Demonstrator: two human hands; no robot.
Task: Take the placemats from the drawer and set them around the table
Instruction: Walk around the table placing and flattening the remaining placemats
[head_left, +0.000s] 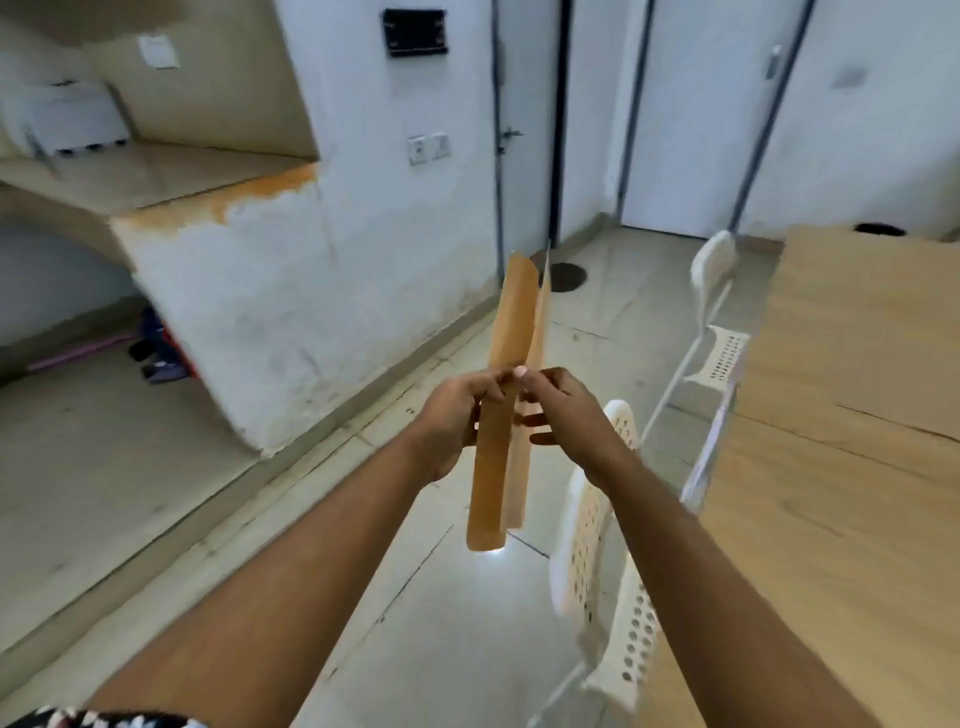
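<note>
My left hand (451, 421) and right hand (558, 413) grip the mats (506, 415). I'm pulling one loose. Next, it goes on the table (852, 364).

White perforated chairs (613, 561), closed doors (685, 114)

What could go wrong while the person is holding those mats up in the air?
The placemats are held on edge above the floor by both hands, the left hand and right hand pinching near the middle. They are fanning apart, so one might slip out and fall. White chairs stand between the person and the table, so bumping one is possible.
</note>
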